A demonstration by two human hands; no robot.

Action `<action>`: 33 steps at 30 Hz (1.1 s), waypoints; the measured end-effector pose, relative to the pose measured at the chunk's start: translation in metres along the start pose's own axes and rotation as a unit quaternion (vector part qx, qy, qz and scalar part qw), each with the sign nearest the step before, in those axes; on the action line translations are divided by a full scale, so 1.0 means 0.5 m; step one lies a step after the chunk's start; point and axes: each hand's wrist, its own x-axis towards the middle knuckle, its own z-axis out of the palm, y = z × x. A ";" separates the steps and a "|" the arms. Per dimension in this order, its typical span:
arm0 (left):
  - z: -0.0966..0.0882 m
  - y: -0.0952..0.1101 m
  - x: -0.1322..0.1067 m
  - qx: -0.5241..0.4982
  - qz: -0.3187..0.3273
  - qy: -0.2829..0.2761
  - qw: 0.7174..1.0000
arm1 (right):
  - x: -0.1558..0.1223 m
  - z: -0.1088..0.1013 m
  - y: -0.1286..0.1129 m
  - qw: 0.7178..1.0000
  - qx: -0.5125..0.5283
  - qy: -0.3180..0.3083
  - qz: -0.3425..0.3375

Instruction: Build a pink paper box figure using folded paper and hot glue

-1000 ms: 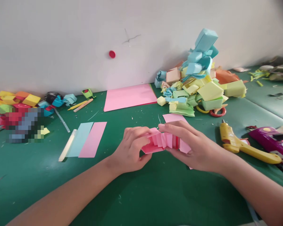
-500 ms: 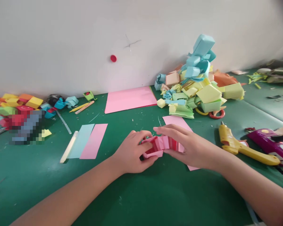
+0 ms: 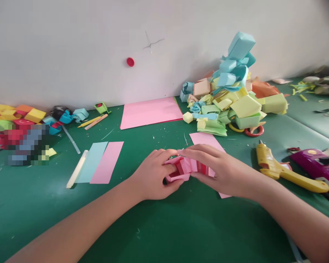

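Observation:
A folded pink paper box [image 3: 181, 170] with a partly unfolded end sits between my hands at the middle of the table. My left hand [image 3: 156, 174] grips its left end, with fingers reaching inside and the thumb along the near wall. Around the right end, my right hand [image 3: 218, 166] has its fingers over the top and its thumb below. Part of the paper is hidden under the fingers. Beneath my right hand lies a flat pink paper strip [image 3: 205, 138]. To the left are a light blue strip [image 3: 91, 162] and another pink strip [image 3: 108, 162].
A pile of folded paper pieces [image 3: 224, 104] leans against the wall at back right, near scissors [image 3: 254, 131]. A yellow glue gun [image 3: 279, 170] and a purple device [image 3: 315, 164] lie right. Pink sheets [image 3: 150, 113] rest at the back; colored paper cubes [image 3: 22, 115] sit left.
My left index finger has come toward my right fingertips over the pink paper box. Both hands keep their hold. The view has shifted slightly.

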 end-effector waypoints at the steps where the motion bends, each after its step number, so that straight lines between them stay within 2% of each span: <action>1: 0.000 0.000 -0.001 -0.002 -0.001 0.000 1.000 | 0.000 0.000 0.000 1.000 0.000 -0.001 0.001; 33: 0.005 -0.005 -0.007 -0.023 0.034 0.025 0.999 | -0.003 0.006 -0.001 1.000 0.010 -0.002 -0.009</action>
